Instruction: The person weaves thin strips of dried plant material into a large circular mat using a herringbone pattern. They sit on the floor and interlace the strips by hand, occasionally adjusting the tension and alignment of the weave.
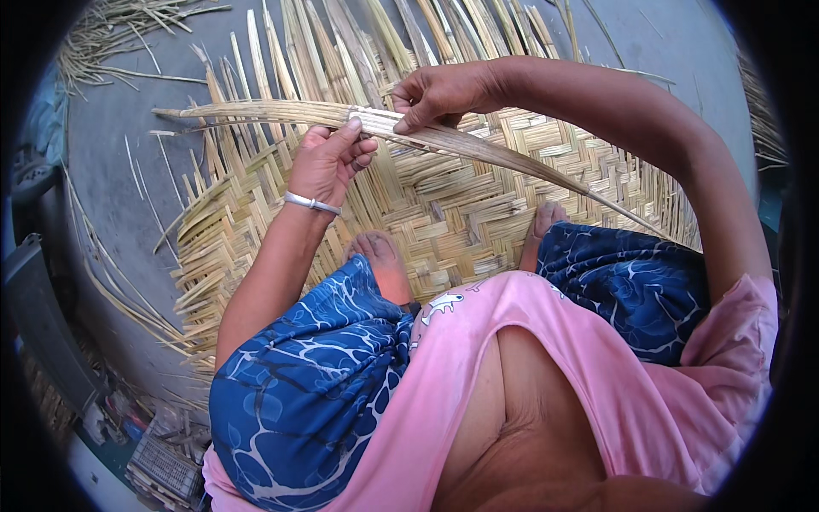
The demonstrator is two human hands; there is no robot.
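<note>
Straw-coloured strips everywhere in this one, so it's a weaving scene seen from above. Both hands are closed on one long dried leaf strip [444, 136] that runs crosswise just above a half-woven mat [444, 205]. The left hand [328, 162], with a thin silver bangle [311, 203] on the wrist, pinches the strip from below with thumb and fingers pressed together on it. The right hand [444, 92] sits just beside it, slightly farther from the body, fingers curled down over the strip's top edge. Past the left hand the strip sticks out to the person's left as a frayed bundle; past the right hand it tapers to a thin point off to the right. Under both hands the mat lies flat on a grey floor [128, 111], its loose unwoven ends fanning out beyond the hands and off to the left. Nearer the body than the hands, two bare feet [384, 260] rest on the woven part, with blue patterned cloth [307, 375] over the knees and a pink shirt [529, 341] below that.
</note>
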